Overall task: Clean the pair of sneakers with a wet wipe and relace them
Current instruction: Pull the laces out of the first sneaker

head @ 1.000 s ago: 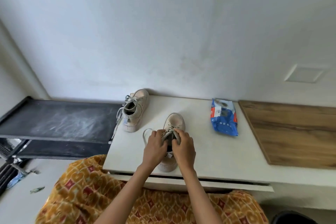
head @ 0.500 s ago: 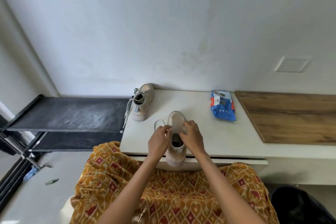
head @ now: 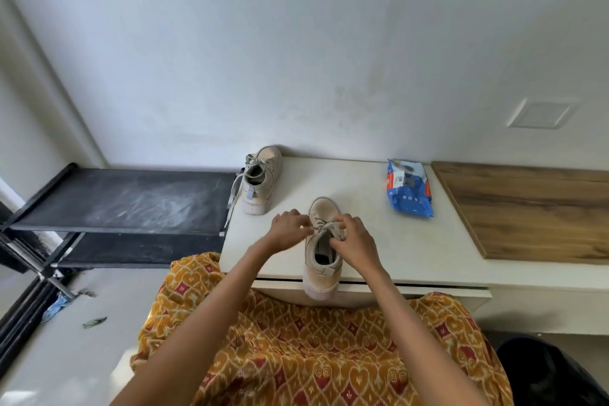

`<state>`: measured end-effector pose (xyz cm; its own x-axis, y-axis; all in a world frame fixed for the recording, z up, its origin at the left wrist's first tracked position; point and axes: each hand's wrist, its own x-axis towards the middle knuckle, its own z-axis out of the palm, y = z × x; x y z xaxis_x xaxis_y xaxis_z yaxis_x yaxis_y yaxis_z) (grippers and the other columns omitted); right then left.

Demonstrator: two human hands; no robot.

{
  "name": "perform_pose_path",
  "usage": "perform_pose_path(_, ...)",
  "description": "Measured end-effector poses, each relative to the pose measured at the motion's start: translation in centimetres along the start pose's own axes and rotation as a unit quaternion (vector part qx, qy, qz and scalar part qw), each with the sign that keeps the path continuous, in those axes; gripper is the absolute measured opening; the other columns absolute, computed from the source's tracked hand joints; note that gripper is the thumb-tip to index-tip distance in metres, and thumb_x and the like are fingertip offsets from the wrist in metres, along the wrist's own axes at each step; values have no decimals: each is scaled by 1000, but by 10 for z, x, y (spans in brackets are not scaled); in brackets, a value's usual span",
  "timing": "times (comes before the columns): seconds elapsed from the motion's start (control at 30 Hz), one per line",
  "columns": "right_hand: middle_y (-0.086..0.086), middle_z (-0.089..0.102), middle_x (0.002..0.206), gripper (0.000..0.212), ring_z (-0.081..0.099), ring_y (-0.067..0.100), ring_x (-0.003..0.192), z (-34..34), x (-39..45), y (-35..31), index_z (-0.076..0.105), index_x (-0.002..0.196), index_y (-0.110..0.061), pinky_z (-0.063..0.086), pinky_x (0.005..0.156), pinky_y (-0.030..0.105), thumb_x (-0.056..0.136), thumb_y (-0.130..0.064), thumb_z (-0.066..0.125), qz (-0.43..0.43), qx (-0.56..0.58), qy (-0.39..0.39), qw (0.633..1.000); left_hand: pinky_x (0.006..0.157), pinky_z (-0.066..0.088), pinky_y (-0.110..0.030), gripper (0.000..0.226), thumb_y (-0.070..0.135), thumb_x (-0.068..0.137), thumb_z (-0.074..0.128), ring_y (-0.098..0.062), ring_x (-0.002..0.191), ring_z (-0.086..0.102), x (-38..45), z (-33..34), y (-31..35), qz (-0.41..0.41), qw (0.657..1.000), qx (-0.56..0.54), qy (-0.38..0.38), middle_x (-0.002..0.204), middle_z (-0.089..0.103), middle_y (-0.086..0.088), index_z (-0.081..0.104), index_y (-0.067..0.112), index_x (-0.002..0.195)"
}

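The near sneaker (head: 323,245) sits at the front edge of the white worktop (head: 395,254), its heel just past the lip. My left hand (head: 290,230) pinches the lace (head: 324,227) at the eyelets; my right hand (head: 354,242) pinches it too, fingers curled at the tongue. The lace is thin, limp and apt to slip — I judge it best held close to its tip. The shoe looks light and soft-sided, so I'd steady it by the collar. The second sneaker (head: 262,180) stands at the back left corner, laces trailing over the edge — the wipes pack (head: 408,188) lies toward the back right.
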<state>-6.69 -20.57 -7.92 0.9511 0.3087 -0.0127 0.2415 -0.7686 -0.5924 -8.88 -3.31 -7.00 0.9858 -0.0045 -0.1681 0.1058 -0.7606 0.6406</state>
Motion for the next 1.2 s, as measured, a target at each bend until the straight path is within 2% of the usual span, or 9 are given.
perform_pose_path(0.1,0,55,119,41,61,16,97,0,3,4,53,121,-25,45,75,25,82,-29,66,12,27,-11,999,79,40,-25,25,22,95,40,-11,79,55,-20,-34,19,-18,964,-236,-118,81,59,-1,54,9,80)
perform_pose_path(0.27,-2,47,117,40,58,16,97,2,-3,-4,49,117,-23,51,74,31,83,-33,67,10,29,51,998,93,36,-26,32,27,101,36,-10,100,54,-33,-74,55,43,941,-331,52,104,61,-2,59,5,105)
perform_pose_path(0.47,-1,52,104,24,59,20,90,-4,-17,-18,48,104,-17,41,63,26,87,-27,61,27,-51,95,994,55,49,-29,33,27,101,36,-15,51,50,-32,-86,80,59,729,-668,138,62,48,1,45,15,71)
perform_pose_path(0.53,2,52,112,39,59,25,97,-3,-19,-15,44,115,-15,40,67,28,84,-29,64,74,-60,21,995,46,33,-25,29,25,98,42,-9,43,34,-28,-69,74,26,782,-580,225,54,40,8,53,17,73)
perform_pose_path(0.6,5,59,115,41,60,25,99,-2,-18,-11,44,118,-15,45,73,30,83,-24,65,105,-16,-24,994,51,34,-26,22,25,96,49,-7,51,44,-20,-46,53,43,898,-332,286,57,50,9,65,16,83)
perform_pose_path(0.67,7,64,110,35,62,25,96,-2,-15,-9,47,115,-15,49,77,32,84,-19,63,105,19,-13,994,64,45,-29,24,35,94,52,-15,76,61,-17,-21,33,53,974,-73,206,80,67,1,68,18,97)
perform_pose_path(0.8,7,66,106,29,62,25,95,-7,-7,-15,50,110,-13,48,76,31,85,-18,63,107,49,5,993,71,42,-32,33,41,91,50,-25,100,60,-19,20,18,20,983,146,105,109,65,-4,53,19,117)
perform_pose_path(0.97,1,64,109,18,62,22,96,-11,1,-15,54,103,-18,51,77,34,88,-23,61,98,82,-12,992,64,38,-34,27,31,93,44,-34,91,60,-6,29,24,-24,982,110,155,101,66,-13,47,12,111)
perform_pose_path(1.2,7,55,113,23,51,23,105,4,-4,-27,63,113,-17,39,68,29,96,-24,48,11,-288,74,955,64,38,-34,13,21,92,46,-33,81,55,-1,31,19,-47,985,-145,81,89,61,-18,34,14,91)
